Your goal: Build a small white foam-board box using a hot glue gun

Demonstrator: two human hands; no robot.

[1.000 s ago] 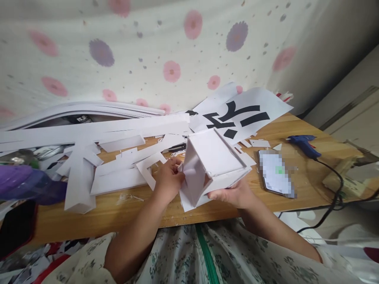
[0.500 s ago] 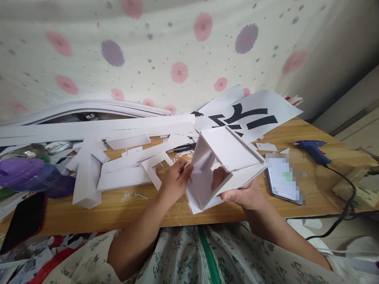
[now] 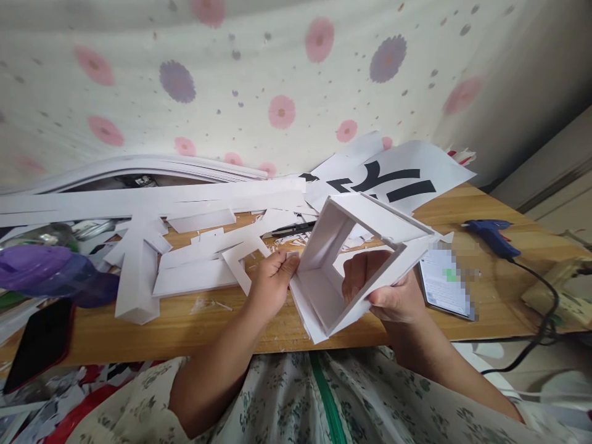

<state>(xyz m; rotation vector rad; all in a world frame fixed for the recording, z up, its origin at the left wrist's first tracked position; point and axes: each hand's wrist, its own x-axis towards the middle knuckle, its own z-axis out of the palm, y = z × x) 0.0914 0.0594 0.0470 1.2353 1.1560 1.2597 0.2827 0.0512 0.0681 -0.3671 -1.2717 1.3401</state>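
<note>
I hold a white foam-board box frame (image 3: pixel 324 240), open at both ends, tilted above the near edge of the wooden table (image 3: pixel 194 324). My left hand (image 3: pixel 271 283) pinches its left wall near the lower corner. My right hand (image 3: pixel 388 293) grips the right wall, with fingers showing through the opening. I can see through the frame to the table behind it.
White foam-board strips and offcuts (image 3: pixel 194 246) litter the table's left and middle. A sheet with black lettering (image 3: pixel 393 176) lies at the back. A phone (image 3: pixel 444 280) lies right of the box, a blue glue gun (image 3: pixel 490 237) with cord further right. Purple object (image 3: pixel 50 277) and dark phone (image 3: pixel 39 342) at left.
I have turned the box so its open end faces me more, and the inside and the table behind now show through. Both hands stay on its walls.
</note>
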